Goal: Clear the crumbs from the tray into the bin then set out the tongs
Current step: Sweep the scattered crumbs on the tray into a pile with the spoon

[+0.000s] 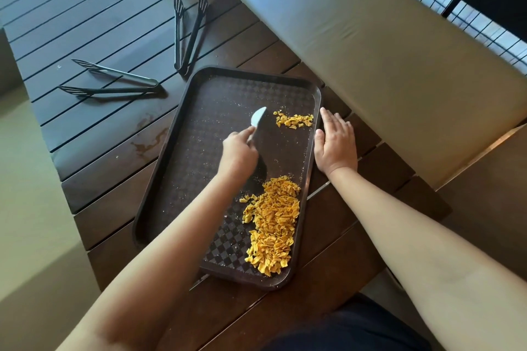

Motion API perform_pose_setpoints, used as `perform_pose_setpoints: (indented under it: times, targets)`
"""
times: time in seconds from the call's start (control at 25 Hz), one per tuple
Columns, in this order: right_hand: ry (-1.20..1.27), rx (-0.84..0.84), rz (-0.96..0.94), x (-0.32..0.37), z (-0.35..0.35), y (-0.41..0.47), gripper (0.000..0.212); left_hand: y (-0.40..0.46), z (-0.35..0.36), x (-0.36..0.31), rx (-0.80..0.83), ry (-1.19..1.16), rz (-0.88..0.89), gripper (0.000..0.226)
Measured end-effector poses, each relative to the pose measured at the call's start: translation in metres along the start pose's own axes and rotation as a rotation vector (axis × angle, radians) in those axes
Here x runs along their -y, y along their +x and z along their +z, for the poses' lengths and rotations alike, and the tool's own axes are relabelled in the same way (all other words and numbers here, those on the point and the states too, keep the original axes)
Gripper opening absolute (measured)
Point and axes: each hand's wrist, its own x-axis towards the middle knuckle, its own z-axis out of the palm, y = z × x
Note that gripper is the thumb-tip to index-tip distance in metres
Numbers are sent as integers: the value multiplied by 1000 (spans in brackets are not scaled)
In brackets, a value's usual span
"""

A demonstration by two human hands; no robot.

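Observation:
A dark brown tray (182, 134) lies on the slatted wooden table. A large heap of yellow crumbs (273, 222) covers its near right part, and a small heap (295, 120) sits near its far right edge. My left hand (238, 152) grips the handle of a pale spatula (258, 118), whose blade rests on the tray left of the small heap. My right hand (336, 142) lies flat with straight fingers against the tray's right rim. Two black tongs lie on the table beyond the tray: one pair (188, 34) at its far corner, one pair (114, 81) further left.
The dark wooden table (99, 23) extends far and left, with a stain (148, 139) left of the tray. A tan cushioned bench (385, 51) runs along the right side, with a wire fence behind it. No bin is in view.

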Motion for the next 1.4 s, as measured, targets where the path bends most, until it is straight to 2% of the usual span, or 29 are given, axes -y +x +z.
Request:
perform_pose_setpoints:
  times: [0.08, 0.16, 0.28, 0.36, 0.56, 0.64, 0.8, 0.92, 1.08, 1.2, 1.4]
  targets:
    - [3, 4, 1, 0, 0, 0, 56, -9, 12, -8, 74, 47, 79, 40]
    - [7, 11, 1, 1, 0, 0, 56, -8, 12, -13, 65, 45, 128, 39]
    - [13, 1, 8, 0, -1, 1, 56, 14, 0, -15, -27, -11, 36, 40]
    - [12, 1, 9, 0, -1, 1, 56, 21, -4, -16, -18, -16, -8, 40]
    - [21, -4, 4, 1, -1, 0, 56, -8, 18, -21, 175, 25, 104, 39]
    - [21, -6, 1, 1, -1, 0, 57, -10, 23, -20, 151, 39, 138, 38]
    - [21, -3, 3, 1, -1, 0, 56, 9, 13, -27, 29, -30, 47, 42]
    - [26, -9, -4, 1, -2, 0, 56, 11, 13, -36, 75, -44, 27, 42]
    - [35, -5, 1, 2, -3, 0, 55, -2, 24, -42, 204, 25, 107, 39]
    - [35, -6, 0, 2, -3, 0, 55, 4, 20, -46, 176, 25, 107, 39]
    - [32, -6, 1, 3, -3, 0, 55, 8, 9, -44, 185, 383, 251, 41]
